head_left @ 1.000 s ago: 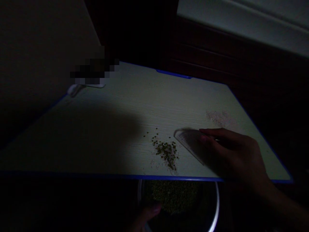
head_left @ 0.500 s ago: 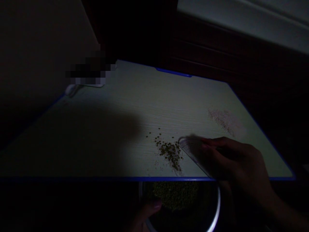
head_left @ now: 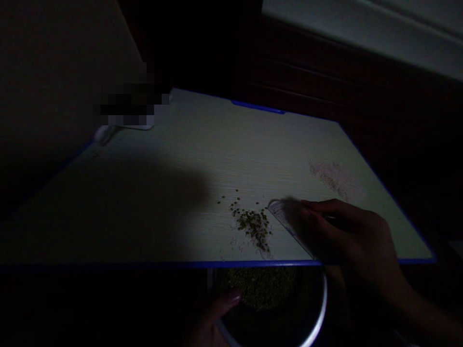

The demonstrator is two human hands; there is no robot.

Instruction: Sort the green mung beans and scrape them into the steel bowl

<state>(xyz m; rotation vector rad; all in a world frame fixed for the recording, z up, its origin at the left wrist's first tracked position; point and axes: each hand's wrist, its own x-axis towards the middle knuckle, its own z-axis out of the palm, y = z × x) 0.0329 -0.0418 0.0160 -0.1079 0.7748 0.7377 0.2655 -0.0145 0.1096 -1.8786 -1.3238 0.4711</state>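
Observation:
Low in the head view, my left hand (head_left: 220,308) grips the rim of a round metal bowl (head_left: 323,313), its thumb over the inside edge. Small green beans (head_left: 262,286) lie in the bowl, which sits just under the near edge of a pale board (head_left: 188,144). My right hand (head_left: 361,236) pinches a thin, flat card (head_left: 285,217) with faint markings and a curved corner. The card's straight edge meets the board just right of a small heap of loose green beans (head_left: 255,226). Much of the bowl and my left fingers are hidden in the dark.
A pinkish heap of fine bits (head_left: 336,178) lies on the board's right side. At its far left corner are a white object (head_left: 104,132) and a blurred-out patch. A pale ledge (head_left: 361,33) crosses the upper right. The scene is dim.
The view has shifted slightly, so everything appears a little higher and to the left. The card tilts a touch more into view; the beans on the board look the same.

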